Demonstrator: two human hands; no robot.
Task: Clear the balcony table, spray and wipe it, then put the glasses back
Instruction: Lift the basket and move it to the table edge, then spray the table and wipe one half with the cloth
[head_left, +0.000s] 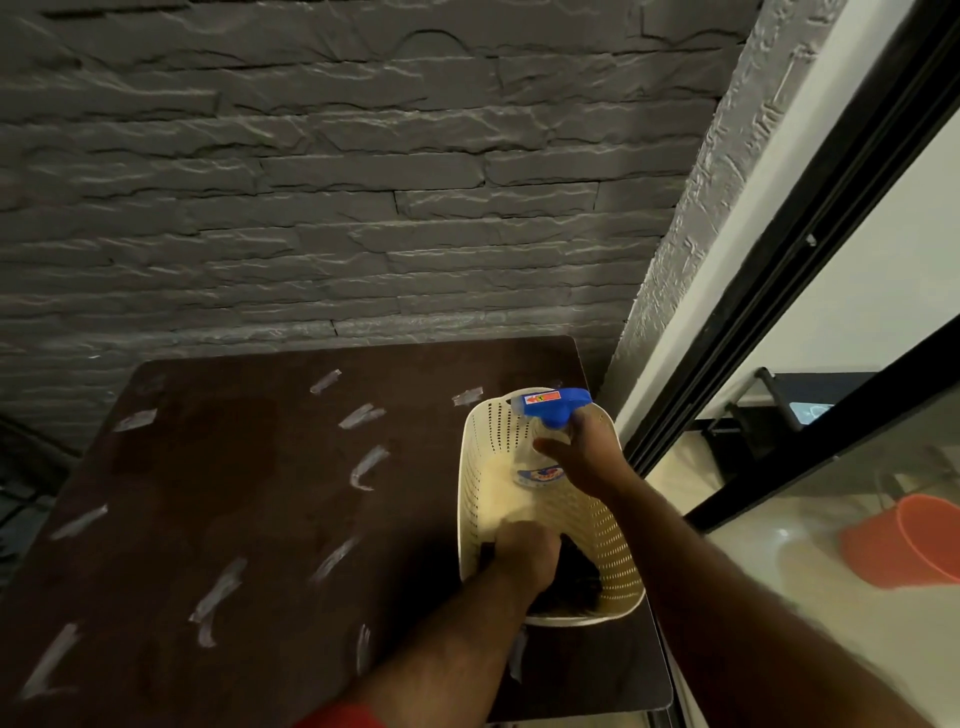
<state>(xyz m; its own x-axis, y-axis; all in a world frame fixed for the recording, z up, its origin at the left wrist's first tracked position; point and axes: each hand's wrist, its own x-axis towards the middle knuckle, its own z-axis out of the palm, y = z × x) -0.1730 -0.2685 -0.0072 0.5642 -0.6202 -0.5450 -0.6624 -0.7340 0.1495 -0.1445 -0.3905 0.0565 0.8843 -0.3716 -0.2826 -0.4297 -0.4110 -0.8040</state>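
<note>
The right hand (584, 457) is gripping the spray bottle (550, 436) by its neck, over the cream basket (478, 467) standing at the desk (234, 493) right edge. The left hand (522, 553) is reaching inside, possibly clutching a dark cloth; blur is hiding it. Lifting the bottle straight up, steadying the basket, should be avoiding tipping.

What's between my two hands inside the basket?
In the head view, only the bare cream floor of the basket lies between the left hand and right hand.
</note>
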